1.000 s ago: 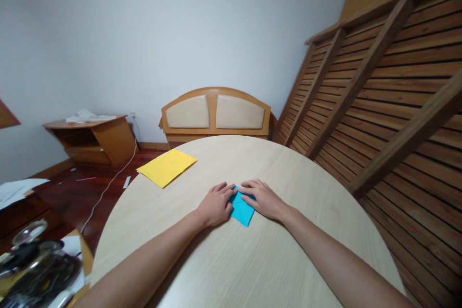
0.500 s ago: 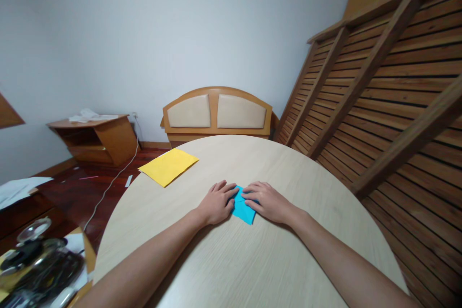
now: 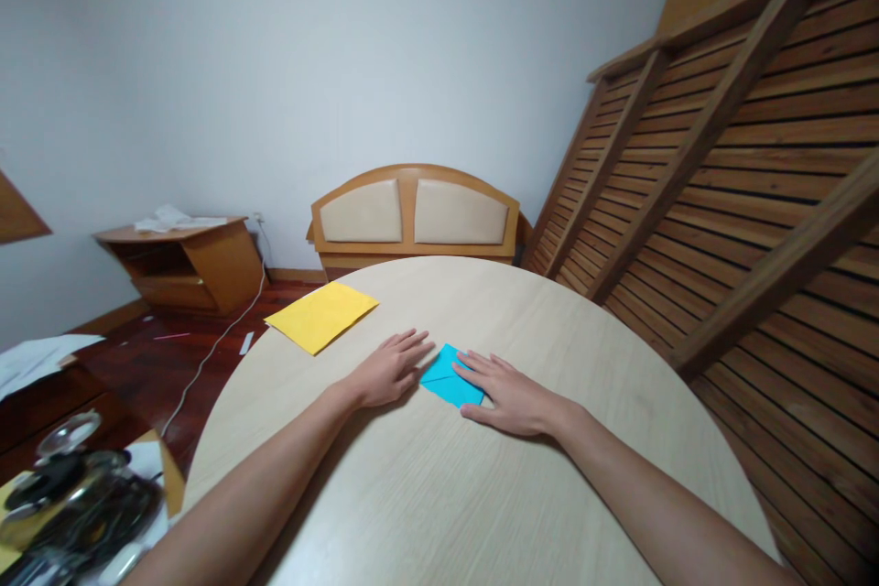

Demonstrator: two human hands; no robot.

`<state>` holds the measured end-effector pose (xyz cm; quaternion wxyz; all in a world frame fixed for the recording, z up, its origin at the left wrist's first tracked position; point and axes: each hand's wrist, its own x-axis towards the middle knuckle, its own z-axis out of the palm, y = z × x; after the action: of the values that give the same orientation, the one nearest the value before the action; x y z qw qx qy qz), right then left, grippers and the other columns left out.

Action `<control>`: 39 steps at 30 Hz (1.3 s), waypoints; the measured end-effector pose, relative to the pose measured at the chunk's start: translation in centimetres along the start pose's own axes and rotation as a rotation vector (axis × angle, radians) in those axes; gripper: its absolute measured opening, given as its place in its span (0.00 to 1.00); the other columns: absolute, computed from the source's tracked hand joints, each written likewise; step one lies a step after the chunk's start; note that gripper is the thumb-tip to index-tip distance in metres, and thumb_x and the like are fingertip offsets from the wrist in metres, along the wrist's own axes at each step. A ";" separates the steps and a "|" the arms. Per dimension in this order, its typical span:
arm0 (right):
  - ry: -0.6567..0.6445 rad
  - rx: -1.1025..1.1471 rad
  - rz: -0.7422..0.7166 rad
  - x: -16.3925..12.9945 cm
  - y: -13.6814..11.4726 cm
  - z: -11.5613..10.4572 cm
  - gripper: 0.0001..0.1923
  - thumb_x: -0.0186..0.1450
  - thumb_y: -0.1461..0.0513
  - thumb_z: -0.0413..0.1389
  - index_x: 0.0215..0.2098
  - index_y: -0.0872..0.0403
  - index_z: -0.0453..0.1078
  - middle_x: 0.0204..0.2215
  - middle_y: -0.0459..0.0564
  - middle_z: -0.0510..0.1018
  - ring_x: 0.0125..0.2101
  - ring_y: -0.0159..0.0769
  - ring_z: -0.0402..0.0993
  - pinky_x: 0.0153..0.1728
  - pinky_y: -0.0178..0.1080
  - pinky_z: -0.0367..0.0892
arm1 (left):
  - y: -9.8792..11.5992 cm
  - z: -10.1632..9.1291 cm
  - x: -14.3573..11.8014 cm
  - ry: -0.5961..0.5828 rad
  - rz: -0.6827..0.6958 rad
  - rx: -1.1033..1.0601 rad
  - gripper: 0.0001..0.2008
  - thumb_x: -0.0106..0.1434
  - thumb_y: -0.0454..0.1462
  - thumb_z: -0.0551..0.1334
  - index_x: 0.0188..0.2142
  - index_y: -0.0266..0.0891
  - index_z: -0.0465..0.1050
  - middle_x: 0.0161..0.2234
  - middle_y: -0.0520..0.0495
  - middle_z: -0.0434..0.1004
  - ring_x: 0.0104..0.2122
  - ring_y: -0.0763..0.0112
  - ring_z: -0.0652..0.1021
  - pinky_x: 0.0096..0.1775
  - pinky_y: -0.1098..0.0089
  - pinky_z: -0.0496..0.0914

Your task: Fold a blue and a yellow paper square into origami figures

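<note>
From the head cam, the folded blue paper [image 3: 440, 375] is sitting around the middle of a round pale bench [image 3: 439, 504], between both hands. Right hand [image 3: 512, 398] is flat with fingers spread fairly wide, lying over the paper's right side, so that part is covered up; it's pressing, not gripping. Left hand [image 3: 388, 373] is just off the left corner, fingers loosely spread and holding nothing, though I can't tell if the thumb actually touches the paper. You can see a crease line across the blue. Both forearms and the bench's near edge get cut off at the bottom. Yellow paper [image 3: 322, 318] lies flat near the far left rim. Behind, the bench hides the bottom of a padded headboard [image 3: 406, 211], and the slatted wood panel [image 3: 687, 201] runs out of frame on the right. The dark clutter [image 3: 89, 513] at bottom left is a blurry mess, can't make out what's in it. White sheets [image 3: 41, 359] at the left edge are cropped too, and any print on them is too small to read.
</note>
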<state>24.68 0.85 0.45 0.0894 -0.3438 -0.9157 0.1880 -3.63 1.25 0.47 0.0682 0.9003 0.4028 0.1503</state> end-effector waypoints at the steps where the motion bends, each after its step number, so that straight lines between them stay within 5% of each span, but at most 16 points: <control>1: -0.006 -0.004 0.004 0.0 -0.1 0.0 0.39 0.67 0.42 0.51 0.71 0.47 0.50 0.71 0.53 0.48 0.70 0.50 0.41 0.68 0.56 0.38 | 0.5 0.0 0.1 0.005 0.009 -0.010 0.26 0.71 0.39 0.52 0.68 0.47 0.55 0.69 0.46 0.52 0.68 0.59 0.54 0.66 0.53 0.54; 9: -0.034 -0.014 0.001 -0.1 -0.3 -0.6 0.40 0.65 0.40 0.53 0.70 0.43 0.51 0.71 0.52 0.46 0.70 0.54 0.39 0.67 0.59 0.37 | 4.0 1.1 0.8 -0.156 0.068 -0.060 0.28 0.72 0.42 0.49 0.70 0.42 0.47 0.69 0.44 0.53 0.68 0.60 0.55 0.66 0.51 0.51; 23: 0.021 -0.001 0.010 -1.2 2.7 -2.4 0.30 0.63 0.62 0.54 0.64 0.49 0.64 0.65 0.47 0.64 0.66 0.46 0.54 0.66 0.49 0.52 | 3.6 1.5 0.6 -0.134 0.096 0.011 0.27 0.71 0.46 0.52 0.66 0.41 0.57 0.68 0.39 0.55 0.67 0.53 0.57 0.64 0.47 0.55; 35: 0.153 -0.065 -0.097 -0.6 2.5 -1.6 0.20 0.68 0.57 0.54 0.57 0.49 0.73 0.59 0.53 0.72 0.59 0.46 0.66 0.61 0.49 0.60 | 3.9 1.4 0.5 -0.051 0.109 -0.002 0.26 0.69 0.44 0.55 0.64 0.40 0.61 0.70 0.38 0.44 0.66 0.49 0.60 0.63 0.50 0.59; 39: 0.196 -0.062 -0.118 -0.2 2.8 -1.1 0.17 0.70 0.54 0.53 0.54 0.48 0.75 0.57 0.53 0.74 0.58 0.46 0.67 0.60 0.50 0.61 | 3.6 1.8 0.5 -0.061 0.099 -0.009 0.27 0.70 0.45 0.54 0.64 0.40 0.60 0.68 0.39 0.55 0.66 0.51 0.60 0.64 0.50 0.57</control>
<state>26.85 2.98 0.26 0.1786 -0.3088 -0.9265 0.1197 -0.22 -0.73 -0.22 0.0768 0.9229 0.3549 0.1280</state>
